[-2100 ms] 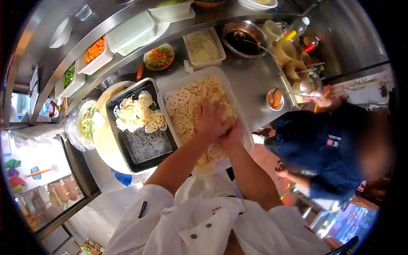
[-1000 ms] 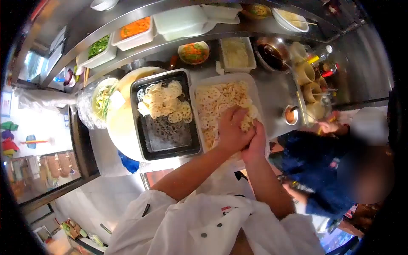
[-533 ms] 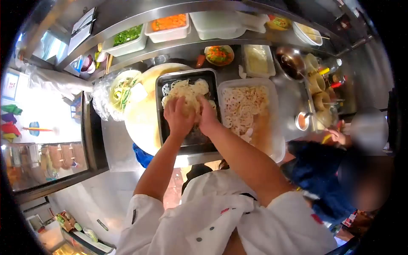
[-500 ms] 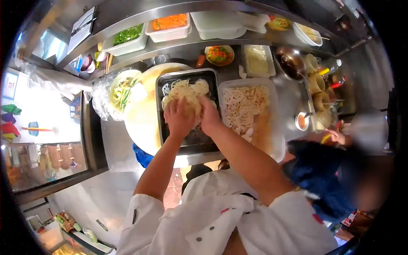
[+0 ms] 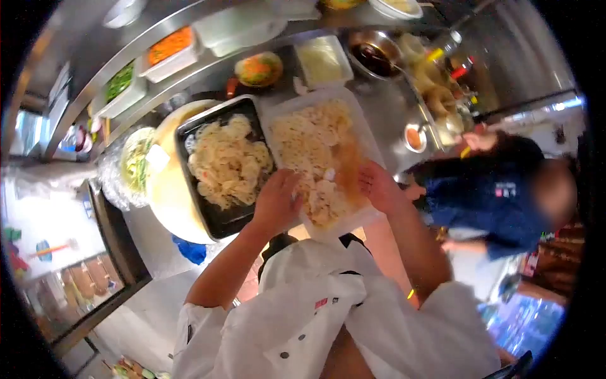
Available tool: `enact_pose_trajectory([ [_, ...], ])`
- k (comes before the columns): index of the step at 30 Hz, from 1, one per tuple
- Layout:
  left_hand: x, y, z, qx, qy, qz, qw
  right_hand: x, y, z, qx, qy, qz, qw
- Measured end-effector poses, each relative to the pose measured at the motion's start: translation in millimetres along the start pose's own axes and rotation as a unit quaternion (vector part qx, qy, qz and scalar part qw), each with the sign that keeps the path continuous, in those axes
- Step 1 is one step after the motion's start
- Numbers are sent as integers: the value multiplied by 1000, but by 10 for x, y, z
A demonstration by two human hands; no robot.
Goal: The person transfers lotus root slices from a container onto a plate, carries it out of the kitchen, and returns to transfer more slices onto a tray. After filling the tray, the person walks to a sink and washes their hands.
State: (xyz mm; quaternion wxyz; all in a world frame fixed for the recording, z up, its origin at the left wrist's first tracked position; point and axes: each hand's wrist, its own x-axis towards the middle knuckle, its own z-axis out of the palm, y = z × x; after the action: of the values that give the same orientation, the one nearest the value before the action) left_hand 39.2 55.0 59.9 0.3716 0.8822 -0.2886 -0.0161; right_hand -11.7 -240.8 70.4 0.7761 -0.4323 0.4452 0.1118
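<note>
A black tray [image 5: 216, 226] holds a pale heap of sliced food [image 5: 230, 161]. To its right lies a translucent white tub [image 5: 369, 120] with more pale pieces [image 5: 309, 136] and some orange-brown liquid. My left hand [image 5: 278, 199] is at the tub's near left edge, fingers bent over pale pieces; whether it grips any is hidden. At the tub's right side is my right hand [image 5: 379, 186], its fingers apart at the rim, nothing seen in it. Under the black tray sits a round board [image 5: 167, 202].
On the shelf are tubs of green pieces [image 5: 118, 85] and orange pieces [image 5: 169, 52]. A bowl of mixed vegetables [image 5: 259, 68], a pan of dark sauce [image 5: 374, 55] and a small sauce cup [image 5: 415, 137] stand behind. A person in dark blue [image 5: 486, 189] works at the right.
Both hands have left the heap in the black tray and moved right to the tub. The view has turned and shifted, and the other person shows more fully.
</note>
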Motion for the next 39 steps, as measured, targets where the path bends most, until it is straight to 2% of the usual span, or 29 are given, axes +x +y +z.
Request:
enact_pose_trajectory([
  [1, 35, 139, 141, 3, -53, 30, 998, 123, 79, -210, -82, 5, 8, 997],
  [2, 53, 209, 343, 69, -82, 87, 990, 249, 152, -400, -164, 7, 17, 986],
  [3, 94, 333, 467, 67, -90, 95, 989, 349, 218, -525, -156, 14, 17, 988],
  [5, 153, 542, 673, 146, -248, 25, 957, 580, 401, -624, -172, -28, 26, 984],
  [6, 171, 630, 727, 147, -253, 28, 956, 823, 555, -694, -166, -26, 27, 985],
  [8, 191, 795, 770, 234, -280, -49, 930, 1255, 868, -777, -73, -207, -38, 975],
  [9, 212, 850, 785, 236, -284, -48, 928, 1250, 901, -736, -68, -207, -37, 975],
  [11, 259, 937, 809, 291, -322, -93, 896, 1118, 868, -571, -139, -103, 17, 985],
  [14, 198, 852, 884, 272, -340, -132, 890, 975, 743, -361, -249, 49, 93, 963],
  [15, 137, 783, 944, 276, -340, -136, 889, 1097, 930, -447, -249, 44, 94, 963],
  [16, 71, 692, 1024, 273, -321, -123, 899, 1341, 1275, -612, -135, -113, 30, 984],
  [17, 37, 630, 1082, 270, -300, -109, 908, 1488, 1452, -693, -16, -266, -35, 963],
  [18, 28, 625, 1114, 273, -298, -113, 908, 1280, 1281, -549, -17, -270, -34, 962],
  [20, 35, 650, 1191, 182, -222, -182, 940, 570, 701, -91, -198, -181, 46, 962],
  [21, 10, 603, 1267, 185, -217, -185, 940, 599, 695, -71, -200, -187, 44, 961],
  [23, -109, 511, 1421, 98, -117, -189, 970, 715, 812, -91, -124, -223, 54, 965],
  [24, -119, 532, 1428, 100, -117, -191, 969, 942, 968, -186, -123, -226, 55, 965],
  [26, -112, 584, 1459, 20, -50, -237, 970, 1470, 1289, -431, -54, -327, 110, 937],
  [30, -74, 598, 1580, 65, -20, -266, 962, 1510, 1309, -316, -26, -290, 102, 951],
  [32, -48, 691, 1570, 113, -85, -291, 946, 1439, 1293, -290, -47, -220, 111, 968],
  [33, -21, 788, 1539, 115, -82, -294, 945, 1223, 1096, -211, -49, -224, 112, 967],
  [35, 24, 971, 1472, 142, -117, -336, 924, 615, 537, -3, -66, -167, 271, 946],
  [36, 16, 988, 1468, 144, -116, -338, 923, 675, 617, -41, -67, -170, 273, 945],
  [38, -29, 1013, 1465, 121, -114, -313, 935, 848, 856, -151, -14, -241, 165, 956],
  [39, -79, 989, 1493, 123, -113, -315, 934, 778, 792, -113, -14, -243, 166, 956],
])
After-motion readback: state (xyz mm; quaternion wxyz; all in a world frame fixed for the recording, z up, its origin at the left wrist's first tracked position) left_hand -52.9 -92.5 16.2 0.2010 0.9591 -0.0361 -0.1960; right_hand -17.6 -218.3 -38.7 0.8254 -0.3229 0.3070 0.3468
